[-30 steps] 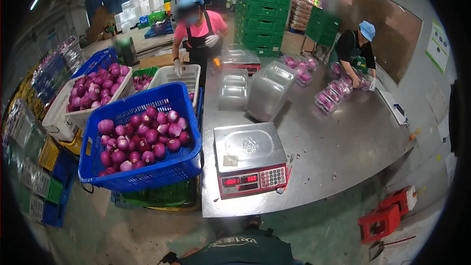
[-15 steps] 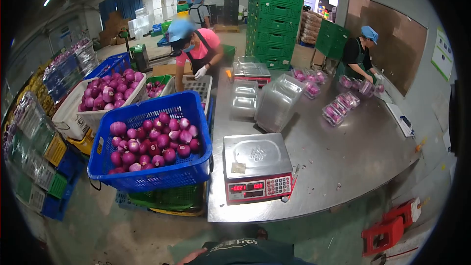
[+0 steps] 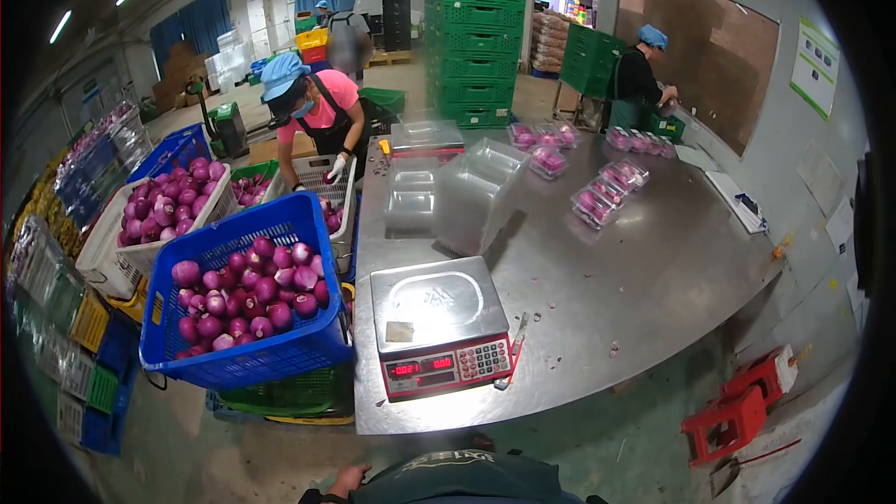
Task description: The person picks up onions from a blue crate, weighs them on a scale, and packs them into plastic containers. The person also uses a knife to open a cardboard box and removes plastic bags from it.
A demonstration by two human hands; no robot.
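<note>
My left hand (image 3: 349, 481) hangs low at the bottom edge, beside my dark green apron (image 3: 448, 478); its fingers are too small and blurred to make out. My right hand is out of view. In front of me, a digital scale (image 3: 437, 303) with a red base sits at the near left corner of the metal table (image 3: 579, 317). A slim tool (image 3: 516, 347) lies along its right side. Left of the scale stands a blue basket (image 3: 252, 366) of peeled red onions (image 3: 245, 303). Behind the scale, clear plastic trays (image 3: 481, 194) are stacked at a tilt.
Packed onion trays (image 3: 609, 194) lie across the table's far side. A co-worker in pink (image 3: 327, 112) reaches into a white basket (image 3: 343, 224); another (image 3: 635, 84) stands at the far right. Green crates (image 3: 474, 37) tower behind. Red stools (image 3: 728, 425) stand lower right.
My view has shifted, so the table and baskets sit further left. My left hand shows more at the bottom. The far-right co-worker has turned toward a green crate; the pink-clad one still bends over the baskets.
</note>
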